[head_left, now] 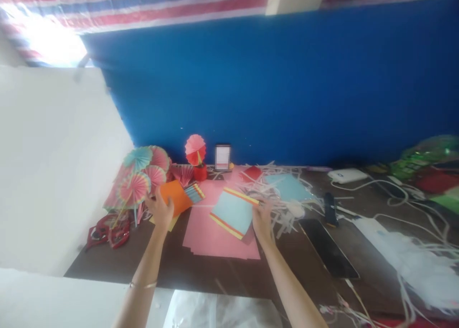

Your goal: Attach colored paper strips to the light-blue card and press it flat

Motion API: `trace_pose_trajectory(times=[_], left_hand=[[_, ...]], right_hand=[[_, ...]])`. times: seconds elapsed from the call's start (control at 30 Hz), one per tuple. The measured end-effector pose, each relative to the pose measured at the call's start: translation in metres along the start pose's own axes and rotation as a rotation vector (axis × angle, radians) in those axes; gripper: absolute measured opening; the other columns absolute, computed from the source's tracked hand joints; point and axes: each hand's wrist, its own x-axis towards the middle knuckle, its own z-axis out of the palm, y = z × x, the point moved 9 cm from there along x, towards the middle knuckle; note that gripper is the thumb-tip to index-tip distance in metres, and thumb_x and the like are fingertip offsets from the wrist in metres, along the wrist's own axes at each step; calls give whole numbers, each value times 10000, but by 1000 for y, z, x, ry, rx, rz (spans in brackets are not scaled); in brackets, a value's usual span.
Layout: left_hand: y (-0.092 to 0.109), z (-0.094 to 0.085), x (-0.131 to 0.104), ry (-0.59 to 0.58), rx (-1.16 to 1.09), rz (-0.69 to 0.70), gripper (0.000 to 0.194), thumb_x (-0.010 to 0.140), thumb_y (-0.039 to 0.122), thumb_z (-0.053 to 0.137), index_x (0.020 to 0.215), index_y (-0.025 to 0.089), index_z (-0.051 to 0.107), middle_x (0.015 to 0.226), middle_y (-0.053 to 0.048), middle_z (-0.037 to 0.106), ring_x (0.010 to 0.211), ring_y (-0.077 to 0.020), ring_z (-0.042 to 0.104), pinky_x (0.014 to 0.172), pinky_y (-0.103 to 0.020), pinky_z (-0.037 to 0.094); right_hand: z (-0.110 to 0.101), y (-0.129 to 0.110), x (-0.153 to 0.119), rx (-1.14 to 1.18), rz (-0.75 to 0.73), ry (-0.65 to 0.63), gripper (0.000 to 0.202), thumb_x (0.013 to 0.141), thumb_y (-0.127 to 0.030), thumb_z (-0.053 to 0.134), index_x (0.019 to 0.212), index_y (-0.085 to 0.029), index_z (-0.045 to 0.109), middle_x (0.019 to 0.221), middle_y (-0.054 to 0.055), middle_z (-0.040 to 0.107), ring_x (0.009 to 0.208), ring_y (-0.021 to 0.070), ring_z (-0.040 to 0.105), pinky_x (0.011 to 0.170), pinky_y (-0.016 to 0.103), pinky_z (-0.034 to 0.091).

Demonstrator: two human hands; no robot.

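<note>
My left hand [160,209] holds the near edge of an orange paper sheet [176,195] at the left of the dark table [201,270]. My right hand [263,219] grips the right edge of a light blue sheet with red and yellow strips on two sides [233,211], lifted a little above a stack of pink paper [215,232]. A small striped folded piece [194,192] lies just beyond the orange sheet.
Folded paper fans [138,180] pile up at the back left, one standing in a red cup [199,172]. White paper strips [283,208], a black phone [328,246], a dark remote-like object [330,208], white cables and a white device [347,175] lie to the right. A blue wall stands behind.
</note>
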Motion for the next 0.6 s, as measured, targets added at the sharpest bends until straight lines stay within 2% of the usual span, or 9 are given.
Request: trace_pose_trajectory(times=[0.07,0.13,0.17,0.27,0.33,0.4,0.5,0.6], left_hand=[[30,5,-32,-106,-55,148,460,806,245,473,1241,102,423,1246,-205,453,1200,-318,394,968,-502,335],[69,22,-74,-325,-114,348,396,819,261,467,1197,143,475,1205,-161,497,1149,-278,452,952,-440,385],[88,31,-95,-436,-121,437,397,817,293,488,1192,161,485,1206,-146,506,1132,-265,471,940,-415,405],[126,48,-139,-618,-84,638,360,823,297,501,1167,192,511,1176,-119,554,1095,-256,510,893,-388,446],[132,62,-148,-732,35,664,303,843,164,442,1127,199,539,1087,-104,603,980,-224,577,828,-359,474],[128,76,-149,-861,151,670,301,829,72,408,1043,188,584,973,-94,641,890,-213,611,763,-338,488],[126,85,-146,-970,164,728,314,811,34,415,1021,180,597,958,-85,653,891,-202,615,758,-309,483],[127,88,-142,-1011,126,771,350,812,24,387,1057,178,582,1027,-86,642,934,-203,604,799,-317,470]], right_hand=[[7,-2,-3,46,13,-52,289,747,-306,449,980,-171,555,961,85,622,788,209,580,702,352,463],[14,-4,-11,79,26,-94,271,748,-321,454,936,-180,588,985,92,634,868,233,590,734,365,480],[19,-4,-17,99,36,-122,281,751,-326,460,955,-184,590,979,89,642,861,232,601,722,364,493],[37,-4,-44,242,78,-293,365,735,-291,504,1086,-198,545,1003,78,646,876,221,623,749,372,517],[41,-2,-61,258,81,-377,422,732,-237,478,1153,-213,501,1014,71,638,887,210,631,774,386,523],[34,0,-70,139,36,-401,472,733,-194,446,1204,-225,463,1051,81,616,911,207,628,762,382,534],[15,-6,-69,-202,-157,-356,435,733,-160,460,1157,-228,525,1222,118,511,1049,230,567,845,403,502],[10,-14,-63,-479,-369,-381,360,759,-150,472,1092,-225,589,1310,119,444,1160,254,485,936,431,441]])
